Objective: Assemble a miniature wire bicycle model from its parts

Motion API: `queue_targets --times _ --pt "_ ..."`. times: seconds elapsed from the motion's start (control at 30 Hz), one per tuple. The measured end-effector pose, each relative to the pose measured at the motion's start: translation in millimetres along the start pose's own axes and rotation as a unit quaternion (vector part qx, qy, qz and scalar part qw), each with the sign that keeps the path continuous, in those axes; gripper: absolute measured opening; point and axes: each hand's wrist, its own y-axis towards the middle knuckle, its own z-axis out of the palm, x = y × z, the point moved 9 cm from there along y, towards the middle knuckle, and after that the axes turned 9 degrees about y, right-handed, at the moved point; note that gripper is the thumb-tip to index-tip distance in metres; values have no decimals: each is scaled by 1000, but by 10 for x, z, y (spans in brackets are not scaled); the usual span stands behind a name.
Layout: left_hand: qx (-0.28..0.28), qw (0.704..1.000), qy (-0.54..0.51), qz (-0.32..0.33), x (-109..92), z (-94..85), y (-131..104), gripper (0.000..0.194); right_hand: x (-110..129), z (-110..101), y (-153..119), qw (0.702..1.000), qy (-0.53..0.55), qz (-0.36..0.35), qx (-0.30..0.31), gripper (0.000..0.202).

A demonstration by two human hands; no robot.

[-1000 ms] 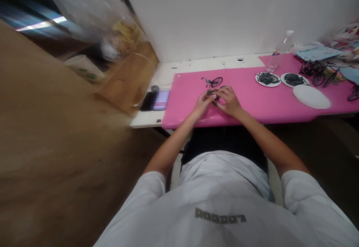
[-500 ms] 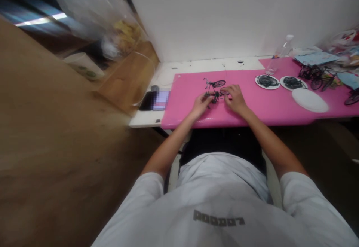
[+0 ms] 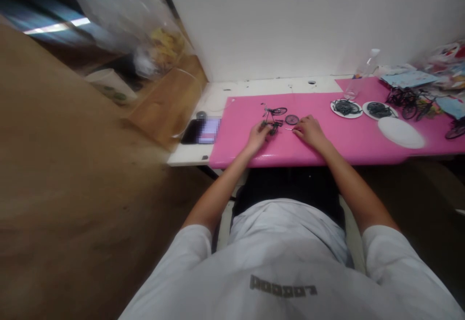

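My left hand (image 3: 258, 136) grips the lower part of a small black model bicycle (image 3: 271, 118) at the middle of a pink mat. One wheel (image 3: 279, 111) is on its frame, pointing away from me. A loose spoked wheel (image 3: 292, 120) lies flat on the mat, just right of the bicycle. My right hand (image 3: 308, 130) is closed beside that wheel, its fingertips pinching the end of a thin, pale, pin-like rod (image 3: 288, 129). The rod points left toward the bicycle; it is too small to tell exactly what it is.
Two white plates of black parts, a left one (image 3: 346, 108) and a right one (image 3: 380, 110), stand to the right. A white plate (image 3: 401, 132) lies nearer me. Further are model bicycles (image 3: 410, 101) and a clear bottle (image 3: 361, 75). A phone (image 3: 208, 130) lies left.
My right hand has drawn back from the loose wheel, down and to the right, leaving the wheel in full sight. The bicycle has shifted slightly left in my left hand.
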Motion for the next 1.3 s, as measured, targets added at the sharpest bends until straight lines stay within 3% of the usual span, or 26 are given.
queue_targets --times 0.2,0.33,0.47,0.63,0.83,1.3 --pt "-16 999 23 24 -19 -40 15 29 -6 7 7 999 -18 41 3 21" --pt "-29 998 34 33 27 -58 48 26 24 -131 12 994 31 70 -74 26" --pt "-69 992 93 55 17 -131 36 22 189 -265 6 982 102 27 -159 29" --pt "-76 983 140 85 -58 -138 -24 23 488 -243 -54 965 158 -5 -210 31" --pt "-52 977 173 110 -129 -65 -60 25 737 -54 -128 969 147 -56 -191 33" --pt "-36 974 184 129 -169 5 -82 17 740 97 -132 986 106 -51 -121 28"
